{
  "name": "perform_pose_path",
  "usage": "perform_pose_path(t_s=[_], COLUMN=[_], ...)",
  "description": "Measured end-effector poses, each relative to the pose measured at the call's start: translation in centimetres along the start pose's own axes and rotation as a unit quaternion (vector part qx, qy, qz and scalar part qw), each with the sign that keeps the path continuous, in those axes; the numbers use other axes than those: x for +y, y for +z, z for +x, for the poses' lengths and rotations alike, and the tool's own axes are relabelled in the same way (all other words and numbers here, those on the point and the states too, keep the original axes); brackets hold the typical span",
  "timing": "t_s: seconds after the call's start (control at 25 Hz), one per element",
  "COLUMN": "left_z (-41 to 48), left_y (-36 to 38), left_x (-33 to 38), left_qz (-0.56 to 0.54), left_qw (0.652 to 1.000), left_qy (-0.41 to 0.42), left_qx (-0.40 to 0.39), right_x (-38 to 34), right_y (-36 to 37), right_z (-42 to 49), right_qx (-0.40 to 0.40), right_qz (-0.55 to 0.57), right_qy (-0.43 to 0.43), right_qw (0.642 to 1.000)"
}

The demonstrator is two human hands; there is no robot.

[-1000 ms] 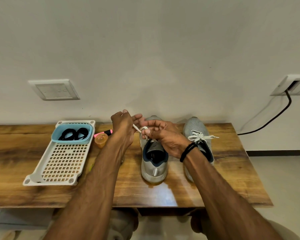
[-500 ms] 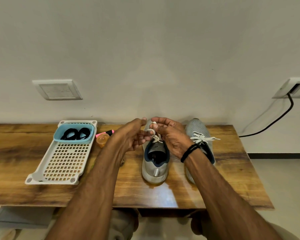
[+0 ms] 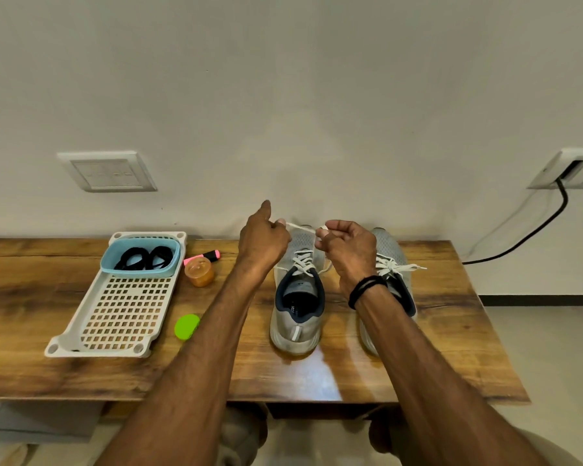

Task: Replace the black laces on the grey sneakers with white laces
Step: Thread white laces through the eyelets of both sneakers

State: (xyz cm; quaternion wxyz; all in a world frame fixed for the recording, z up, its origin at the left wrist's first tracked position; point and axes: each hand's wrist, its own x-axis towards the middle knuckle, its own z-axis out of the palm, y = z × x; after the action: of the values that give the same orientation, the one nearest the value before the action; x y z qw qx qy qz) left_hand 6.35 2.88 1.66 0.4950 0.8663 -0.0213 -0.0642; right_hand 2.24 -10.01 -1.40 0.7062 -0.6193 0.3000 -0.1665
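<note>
White lace (image 3: pixel 302 227) pinched between left hand (image 3: pixel 263 237) and right hand (image 3: pixel 349 246), near wall (image 3: pixel 317 112).

**One head-worn camera, angled down**

A single wide-angle camera on the person's head faces the wall (image 3: pixel 317 95) and tilts down over the counter (image 3: pixel 21 314), which lies close, within arm's reach. The grey sneakers (image 3: pixel 297 331) sit near the picture's middle. Both forearms (image 3: pixel 209 348) enter from the bottom edge. The floor (image 3: pixel 552 348) shows at right, beyond the counter's end.
</note>
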Motion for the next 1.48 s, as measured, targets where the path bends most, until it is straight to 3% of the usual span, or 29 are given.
perform_pose_path(t_s=[0.08,0.2,0.28,0.32,0.4,0.52,0.64,0.84,1.04,1.2,1.32,1.48], left_z=[0.2,0.0,-0.3,-0.4,-1.0,-1.5,-1.2,-0.7,-0.3,0.1,0.0,-0.5], left_y=[0.2,0.2,0.3,0.4,0.5,0.0,-0.3,-0.3,-0.1,-0.5,-1.1,-0.8], left_x=[-0.2,0.0,-0.1,0.0,0.3,1.0,0.8,0.5,-0.1,-0.7,-0.5,0.1], left_qz=[-0.02,-0.173,-0.167,-0.132,-0.083,-0.08,-0.059,-0.085,-0.033,-0.148,-0.182,-0.195], left_qw=[0.999,0.977,0.975,0.985,0.996,0.983,0.983,0.986,0.992,0.983,0.978,0.976], left_qy=[-0.028,-0.083,-0.078,-0.06,-0.018,0.017,0.04,-0.022,0.0,-0.045,-0.057,-0.032], left_qx=[0.006,0.088,0.127,0.096,-0.036,-0.166,-0.169,-0.14,-0.118,-0.095,-0.085,-0.087], right_x=[0.0,-0.3,-1.0,-1.4,-2.1,-2.8,-2.8,-1.3,-1.4,-2.6,-3.3,-2.5], right_y=[0.1,0.1,0.0,0.1,0.1,0.2,-0.1,-0.5,-0.7,-1.2,-1.8,-1.1], right_z=[-0.1,0.1,-0.3,-0.6,-1.1,-1.1,-0.9,-0.6,-0.2,-0.4,-1.0,-0.9], right_qx=[0.008,0.019,-0.021,-0.05,-0.107,-0.129,-0.13,-0.209,-0.102,-0.172,-0.252,-0.156], right_qz=[-0.004,-0.024,-0.006,0.006,0.037,0.018,-0.021,-0.16,-0.327,-0.211,-0.208,-0.354], right_qy=[-0.024,-0.049,-0.052,-0.052,-0.05,-0.067,-0.084,-0.045,-0.146,-0.044,0.039,-0.059], right_qw=[1.0,0.998,0.998,0.997,0.992,0.989,0.988,0.964,0.928,0.961,0.944,0.92])
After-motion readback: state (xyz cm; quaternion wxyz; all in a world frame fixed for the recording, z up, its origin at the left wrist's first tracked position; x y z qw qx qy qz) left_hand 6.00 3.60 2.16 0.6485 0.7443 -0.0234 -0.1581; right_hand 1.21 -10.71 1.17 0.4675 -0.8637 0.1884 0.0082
